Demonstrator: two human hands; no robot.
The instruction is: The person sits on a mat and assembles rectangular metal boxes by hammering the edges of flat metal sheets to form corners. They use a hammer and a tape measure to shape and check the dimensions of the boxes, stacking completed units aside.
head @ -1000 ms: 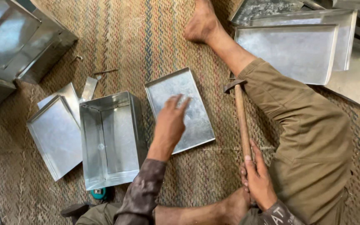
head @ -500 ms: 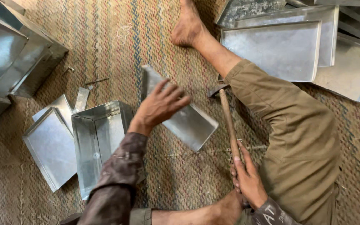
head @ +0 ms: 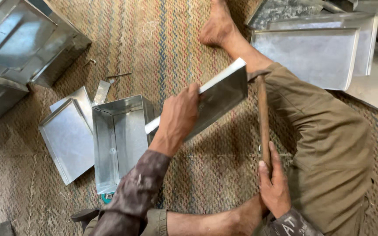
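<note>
**Sheet-metal lid lifted over a woven mat**

Woven straw matting (head: 66,26) in tan with faint coloured stripes is covering the whole floor, and a person is sitting on it with a bare foot (head: 217,26) stretched forward and a leg in olive trousers (head: 329,144) lying to the right.

The left hand (head: 178,118) is gripping a flat metal lid (head: 222,94) by its near edge, fingers curled over the rim and thumb underneath, and is holding it tilted up off the mat, just above and to the right of an open metal box (head: 119,140). The lid is not touching the box. The right hand (head: 276,188) is closed around the lower end of a wooden hammer handle (head: 263,118); the handle is running upward along the trouser leg, and its head is hidden behind the raised lid.

One open box is lying on its side by the left forearm. Two flat lids (head: 66,140) are lying overlapped just left of it, with one narrow metal strip (head: 101,92) above them. Two larger finished boxes (head: 27,39) are sitting at the upper left. At the upper right, a stack of shallow metal trays (head: 316,57) is lying; at least three are showing, though the exact count cannot be told. No printed labels are visible on any piece.
</note>
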